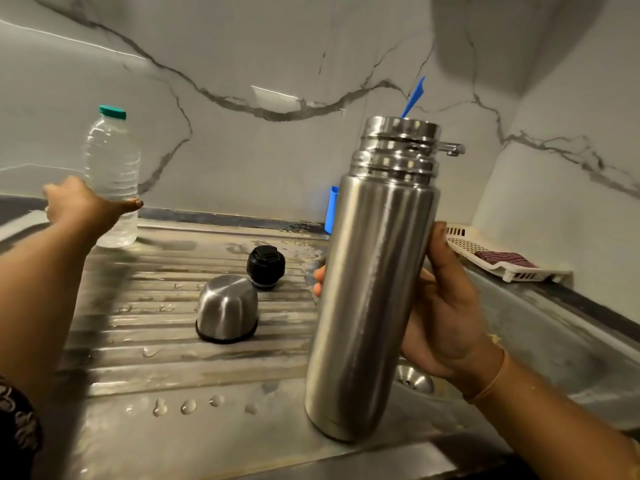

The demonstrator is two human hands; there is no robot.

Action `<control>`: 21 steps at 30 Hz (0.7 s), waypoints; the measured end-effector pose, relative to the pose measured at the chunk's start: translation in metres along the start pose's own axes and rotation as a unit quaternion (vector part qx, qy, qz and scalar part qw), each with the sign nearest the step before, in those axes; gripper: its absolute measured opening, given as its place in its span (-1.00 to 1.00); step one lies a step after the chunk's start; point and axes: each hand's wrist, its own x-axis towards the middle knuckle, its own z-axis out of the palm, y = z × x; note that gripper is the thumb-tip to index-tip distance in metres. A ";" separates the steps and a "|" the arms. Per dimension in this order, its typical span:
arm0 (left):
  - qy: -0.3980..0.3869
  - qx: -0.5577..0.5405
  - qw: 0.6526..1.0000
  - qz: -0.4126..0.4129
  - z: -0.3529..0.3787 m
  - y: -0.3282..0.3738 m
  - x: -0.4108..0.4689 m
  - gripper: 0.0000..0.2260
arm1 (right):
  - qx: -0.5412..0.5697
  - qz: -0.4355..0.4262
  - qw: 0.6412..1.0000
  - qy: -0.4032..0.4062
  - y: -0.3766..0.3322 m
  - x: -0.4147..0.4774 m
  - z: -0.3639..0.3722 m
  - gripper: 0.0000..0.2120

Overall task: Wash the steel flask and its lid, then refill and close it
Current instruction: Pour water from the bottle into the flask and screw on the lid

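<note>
Where the wet ribbed drainboard (156,362) reached its back-left corner, the left hand (83,206) grasped a water bottle (112,168), thumb across its front. Mid-drainboard: steel cap (227,308) sat mouth-down, black stopper (266,266) just behind. At the drainboard's right edge, the right hand (446,306) gripped the uncapped steel flask (374,278), upright, fingers wrapped around it.

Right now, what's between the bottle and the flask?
Head view: a steel cap, mouth down, and a black stopper lie on the wet drainboard between the bottle and the flask.
</note>
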 end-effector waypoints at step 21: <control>0.108 0.015 0.989 0.103 -0.034 0.015 -0.151 -0.39 | -0.051 -0.026 0.998 -0.037 0.003 -0.003 0.002 -0.42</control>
